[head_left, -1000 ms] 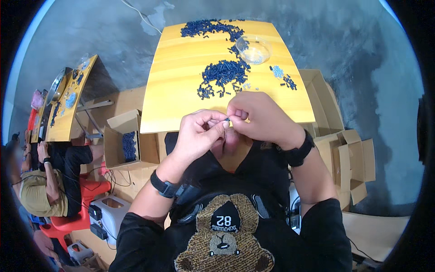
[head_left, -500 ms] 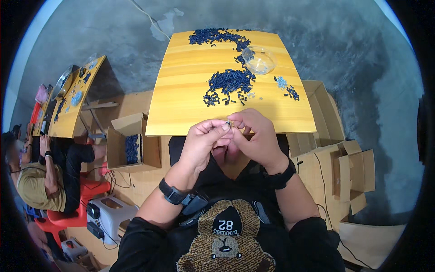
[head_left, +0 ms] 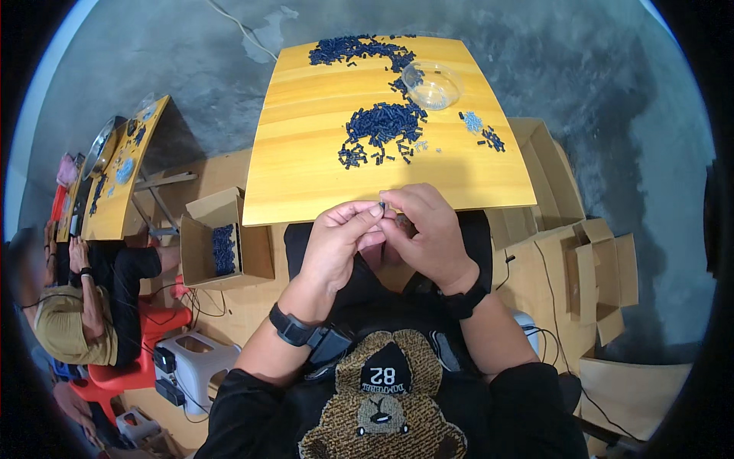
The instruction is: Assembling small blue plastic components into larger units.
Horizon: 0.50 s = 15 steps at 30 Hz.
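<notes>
My left hand [head_left: 345,233] and my right hand [head_left: 432,233] meet at the near edge of the yellow wood-grain table [head_left: 298,168]. Between the left thumb and forefinger is a small dark cylindrical piece [head_left: 382,205], partly covered by the fingertips. The right fingers are closed at the same spot, and what they pinch is too small and hidden to name. Beyond my hands lies a heap of short dark cylinders [head_left: 382,122]. Right of it are a cluster of tiny pale-blue pieces [head_left: 472,122] and several loose dark cylinders [head_left: 494,141].
A clear round bowl [head_left: 433,105] stands farther back, beside more dark cylinders [head_left: 348,50]. Open cardboard boxes flank the table, the left one [head_left: 256,265] holding dark pieces. Another person [head_left: 73,321] sits at a second table [head_left: 115,214]. Cables run across the floor.
The view has shifted slightly, so the table sits higher in it. My hands stay together at the table edge, with only small finger movements around the dark piece.
</notes>
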Each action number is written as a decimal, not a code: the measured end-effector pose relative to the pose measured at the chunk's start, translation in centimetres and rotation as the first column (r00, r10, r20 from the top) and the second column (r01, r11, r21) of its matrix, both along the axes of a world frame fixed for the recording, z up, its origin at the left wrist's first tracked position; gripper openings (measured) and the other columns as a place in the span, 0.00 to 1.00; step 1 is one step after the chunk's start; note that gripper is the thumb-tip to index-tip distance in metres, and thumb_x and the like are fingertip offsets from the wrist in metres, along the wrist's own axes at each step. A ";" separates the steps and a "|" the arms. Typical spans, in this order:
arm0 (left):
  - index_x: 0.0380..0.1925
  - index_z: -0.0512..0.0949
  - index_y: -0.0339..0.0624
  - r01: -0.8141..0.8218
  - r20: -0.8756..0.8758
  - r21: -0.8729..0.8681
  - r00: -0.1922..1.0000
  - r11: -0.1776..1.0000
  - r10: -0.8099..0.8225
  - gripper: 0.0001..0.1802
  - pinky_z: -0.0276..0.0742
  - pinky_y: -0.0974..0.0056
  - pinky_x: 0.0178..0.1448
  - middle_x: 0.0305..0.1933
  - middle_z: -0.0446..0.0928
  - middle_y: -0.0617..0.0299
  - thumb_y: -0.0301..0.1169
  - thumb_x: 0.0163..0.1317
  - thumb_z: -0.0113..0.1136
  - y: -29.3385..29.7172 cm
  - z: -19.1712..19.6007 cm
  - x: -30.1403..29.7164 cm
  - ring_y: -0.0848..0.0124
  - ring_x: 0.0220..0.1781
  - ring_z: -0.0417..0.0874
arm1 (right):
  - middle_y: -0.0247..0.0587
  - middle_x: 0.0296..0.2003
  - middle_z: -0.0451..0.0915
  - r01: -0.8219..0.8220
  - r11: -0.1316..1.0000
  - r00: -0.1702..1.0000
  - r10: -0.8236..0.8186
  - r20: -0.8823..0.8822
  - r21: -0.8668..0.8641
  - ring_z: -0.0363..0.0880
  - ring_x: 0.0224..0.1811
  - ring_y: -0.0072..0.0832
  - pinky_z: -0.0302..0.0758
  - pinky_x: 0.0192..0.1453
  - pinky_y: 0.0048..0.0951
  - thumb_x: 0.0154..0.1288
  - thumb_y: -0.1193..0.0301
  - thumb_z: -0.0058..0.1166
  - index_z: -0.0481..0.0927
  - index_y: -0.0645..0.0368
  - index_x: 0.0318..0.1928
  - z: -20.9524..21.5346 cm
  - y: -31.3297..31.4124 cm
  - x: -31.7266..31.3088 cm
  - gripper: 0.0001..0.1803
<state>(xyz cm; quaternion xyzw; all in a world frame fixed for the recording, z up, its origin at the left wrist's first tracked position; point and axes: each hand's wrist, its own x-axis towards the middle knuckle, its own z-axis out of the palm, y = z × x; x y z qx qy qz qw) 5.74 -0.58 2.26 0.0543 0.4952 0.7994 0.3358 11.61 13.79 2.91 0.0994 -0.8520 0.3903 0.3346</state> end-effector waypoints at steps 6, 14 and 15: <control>0.39 0.77 0.36 0.049 0.091 0.089 0.994 0.995 -0.057 0.11 0.79 0.72 0.40 0.36 0.80 0.56 0.32 0.64 0.52 -0.5 -0.2 -0.5 0.74 0.36 0.82 | 0.42 0.30 0.74 0.020 1.000 1.000 -0.020 -0.017 -0.002 0.74 0.34 0.39 0.72 0.37 0.34 0.46 0.76 0.60 0.75 0.60 0.41 -0.1 -0.1 0.1 0.18; 0.39 0.78 0.37 0.052 0.017 0.038 0.998 0.998 -0.052 0.09 0.79 0.71 0.41 0.37 0.80 0.58 0.30 0.63 0.54 -0.1 -0.6 0.0 0.74 0.37 0.82 | 0.42 0.31 0.75 0.026 1.000 1.000 -0.026 -0.005 -0.003 0.74 0.34 0.40 0.72 0.37 0.35 0.46 0.76 0.59 0.74 0.59 0.40 -0.4 -0.1 0.2 0.17; 0.39 0.78 0.37 0.061 0.011 0.044 0.998 0.997 -0.062 0.09 0.79 0.72 0.42 0.37 0.80 0.58 0.29 0.63 0.55 -0.1 -0.6 0.0 0.75 0.37 0.81 | 0.42 0.30 0.74 0.020 1.000 1.000 -0.020 -0.003 0.002 0.74 0.34 0.40 0.72 0.37 0.35 0.46 0.76 0.59 0.74 0.59 0.40 -0.4 -0.1 0.2 0.17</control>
